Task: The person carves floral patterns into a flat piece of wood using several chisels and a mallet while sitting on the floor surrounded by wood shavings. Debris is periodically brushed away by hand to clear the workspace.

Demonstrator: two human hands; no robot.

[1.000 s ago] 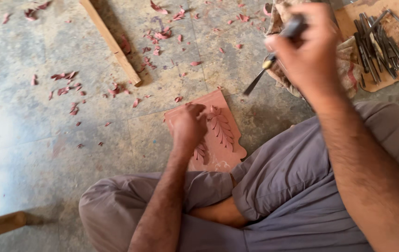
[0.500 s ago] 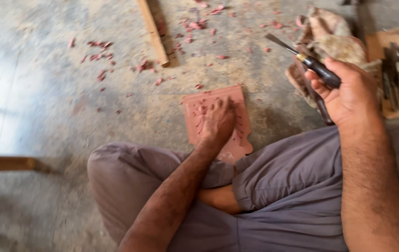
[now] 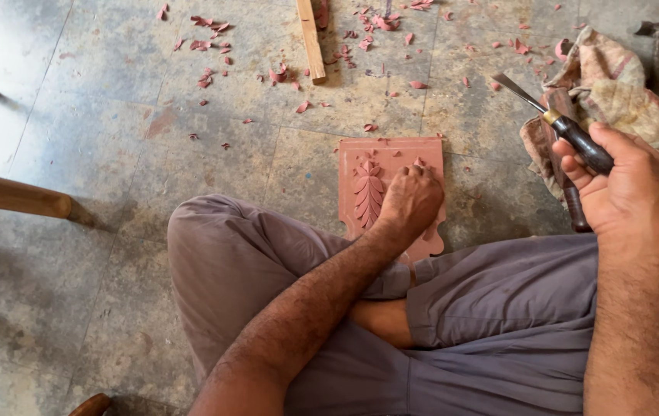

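The right hand (image 3: 626, 181) is closed around the dark handle of a chisel (image 3: 568, 131), raised off the work with the blade pointing up and away. The left hand (image 3: 410, 202) lies curled, knuckles down, on the pink carved panel (image 3: 379, 166), which sits flat on the stone floor (image 3: 114, 154) just in front of the crossed legs; it seems to hold nothing, though its fingertips are hidden. To carve well, keep that hand pressing the panel still and behind the blade, and bring the edge down at a shallow angle beside the leaf pattern (image 3: 368, 192). Pink chips (image 3: 206, 77) lie scattered beyond, near a wooden strip (image 3: 311, 42); a crumpled cloth (image 3: 614, 77) sits to the right.
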